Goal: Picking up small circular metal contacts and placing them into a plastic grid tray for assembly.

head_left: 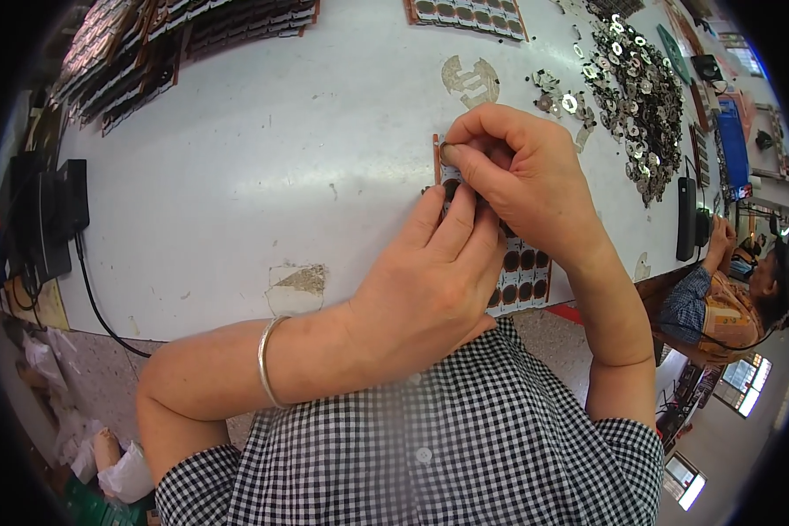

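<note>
Pale and scuffed, a worktable (193, 193) fills the middle of our wide view. Right of centre, our right hand (522, 180) has its thumb and index finger pinched together on a small round piece (448, 154), mostly hidden by the tips, at the upper end of a panel (535, 263); the other fingers curl behind. Our left hand (425, 285) lies just below with its fingers stretched out and slightly apart, their tips touching the panel. Between them, our two hands hide most of the panel's middle; its lower part, with rows of dark discs, shows beside our left hand near the table's front edge.

Farther out, we see a worn patch (471, 81) above our right hand and a heap of loose metal parts (637, 114) spread over the upper right. Another panel of discs lies at top centre, and stacked panels (140, 53) crowd the upper left. At the left edge sits a black box (74, 193) with a dark cable (92, 285). A slim black device (686, 219) stands at the table's right side, where a co-worker (732, 307) sits beyond.
</note>
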### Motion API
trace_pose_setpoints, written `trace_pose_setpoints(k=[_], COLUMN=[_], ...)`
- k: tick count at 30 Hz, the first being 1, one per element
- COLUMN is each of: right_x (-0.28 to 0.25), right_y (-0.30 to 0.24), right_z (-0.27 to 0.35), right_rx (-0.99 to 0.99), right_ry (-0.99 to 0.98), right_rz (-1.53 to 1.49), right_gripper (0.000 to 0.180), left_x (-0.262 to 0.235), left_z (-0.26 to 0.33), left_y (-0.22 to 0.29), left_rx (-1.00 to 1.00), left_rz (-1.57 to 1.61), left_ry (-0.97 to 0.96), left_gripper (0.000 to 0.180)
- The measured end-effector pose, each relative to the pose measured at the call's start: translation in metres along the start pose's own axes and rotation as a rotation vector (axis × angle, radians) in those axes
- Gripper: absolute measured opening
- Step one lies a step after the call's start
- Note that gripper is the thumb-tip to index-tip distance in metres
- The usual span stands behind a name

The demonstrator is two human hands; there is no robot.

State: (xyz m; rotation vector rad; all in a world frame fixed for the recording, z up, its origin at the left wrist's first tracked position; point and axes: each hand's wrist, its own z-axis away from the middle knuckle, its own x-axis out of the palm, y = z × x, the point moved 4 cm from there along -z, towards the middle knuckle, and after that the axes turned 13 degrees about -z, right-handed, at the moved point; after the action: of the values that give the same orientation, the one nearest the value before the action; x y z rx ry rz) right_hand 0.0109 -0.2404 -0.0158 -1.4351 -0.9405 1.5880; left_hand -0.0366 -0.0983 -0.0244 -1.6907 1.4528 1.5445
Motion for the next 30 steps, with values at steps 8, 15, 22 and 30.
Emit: trace_pose_setpoints(k=[8,15,22,30], right_x=[-0.001,0.003,0.005,0.004], right_y=[0.003,0.005,0.001,0.002], right_z=[0.006,0.013,0.013,0.017], right_rx=[-0.232,-0.295,-0.295,-0.358], right_ry=[0.076,0.156,0.156,0.167], right_rz=[0.226,0.228,0.265,0.314], right_gripper=[0.013,0.016,0.019,0.018], left_x=[0.001,0.004,0.005,0.004], left_z=[0.001,0.002,0.004,0.004], left_y=[0.001,0.002,0.004,0.005], left_rx=[-0.004,-0.015,0.007,0.031], left_rz=[-0.005,0.015,-0.032,-0.039], left_ry=[0.051,0.085,0.065,0.036], left_gripper=[0.075,0.073,0.073,0.076])
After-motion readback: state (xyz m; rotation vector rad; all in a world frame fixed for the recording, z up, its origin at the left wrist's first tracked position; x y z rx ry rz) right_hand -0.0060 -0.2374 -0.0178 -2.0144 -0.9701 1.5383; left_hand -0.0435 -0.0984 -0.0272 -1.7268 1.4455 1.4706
